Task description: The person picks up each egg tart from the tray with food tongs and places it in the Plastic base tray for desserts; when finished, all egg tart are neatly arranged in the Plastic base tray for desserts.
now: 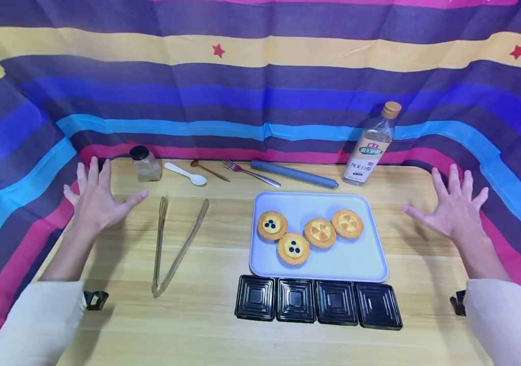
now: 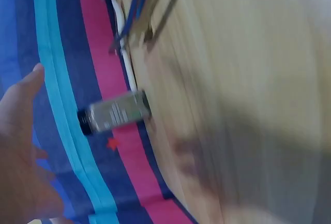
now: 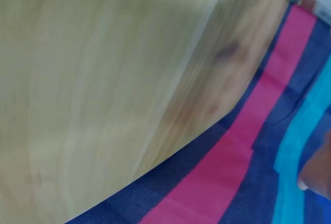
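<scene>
My left hand (image 1: 97,195) hovers spread and empty over the table's left side, near a small jar with a black lid (image 1: 146,162) and metal tongs (image 1: 173,244). My right hand (image 1: 453,208) hovers spread and empty over the right side, right of a pale blue tray (image 1: 356,259). Several round tarts lie on the tray, two with dark dots (image 1: 272,225) and two with yellow segments (image 1: 347,223). A row of black square containers (image 1: 317,301) sits in front of the tray. The left wrist view shows the jar (image 2: 114,112) and part of my palm (image 2: 20,151), blurred.
Along the back edge lie a white spoon (image 1: 186,173), a small brown spoon (image 1: 209,171), a fork (image 1: 250,173) and a blue rod (image 1: 293,174). A clear bottle with a cork-coloured cap (image 1: 372,145) stands at the back right. Striped cloth (image 1: 260,76) walls the wooden table (image 1: 196,325).
</scene>
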Action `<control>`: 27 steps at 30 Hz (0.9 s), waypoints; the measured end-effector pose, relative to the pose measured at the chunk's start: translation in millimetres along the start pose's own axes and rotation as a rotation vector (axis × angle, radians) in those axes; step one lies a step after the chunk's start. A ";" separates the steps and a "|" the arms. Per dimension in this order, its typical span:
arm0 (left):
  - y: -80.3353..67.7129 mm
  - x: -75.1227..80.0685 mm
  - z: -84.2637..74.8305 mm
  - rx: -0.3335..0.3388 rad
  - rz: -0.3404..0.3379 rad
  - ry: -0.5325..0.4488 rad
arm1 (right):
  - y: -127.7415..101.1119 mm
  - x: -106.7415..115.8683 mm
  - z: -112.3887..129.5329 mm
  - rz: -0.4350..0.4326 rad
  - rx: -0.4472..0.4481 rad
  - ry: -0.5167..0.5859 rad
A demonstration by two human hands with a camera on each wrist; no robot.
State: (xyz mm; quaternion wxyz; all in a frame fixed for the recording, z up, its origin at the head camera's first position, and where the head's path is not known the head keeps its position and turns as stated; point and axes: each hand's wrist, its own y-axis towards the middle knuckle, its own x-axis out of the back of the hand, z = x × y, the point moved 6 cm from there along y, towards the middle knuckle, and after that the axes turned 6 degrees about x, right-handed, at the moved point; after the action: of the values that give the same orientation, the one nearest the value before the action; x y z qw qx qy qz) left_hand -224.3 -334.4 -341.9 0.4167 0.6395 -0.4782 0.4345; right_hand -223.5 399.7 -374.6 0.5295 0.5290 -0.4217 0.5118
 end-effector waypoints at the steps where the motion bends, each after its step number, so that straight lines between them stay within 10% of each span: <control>1: -3.9 -1.2 -2.1 0.004 0.000 -0.016 | -2.0 -0.5 2.4 0.007 0.004 0.012; 27: -105.9 -66.6 -51.3 0.112 0.236 -0.196 | -44.7 -28.3 69.7 0.170 0.169 0.404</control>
State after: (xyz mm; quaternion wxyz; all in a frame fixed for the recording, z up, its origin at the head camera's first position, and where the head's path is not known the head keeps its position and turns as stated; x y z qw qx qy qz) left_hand -140.2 -248.4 -403.7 0.2781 0.6403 -0.5633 0.4420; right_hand -176.1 331.6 -402.4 0.5118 0.4206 -0.3058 0.6838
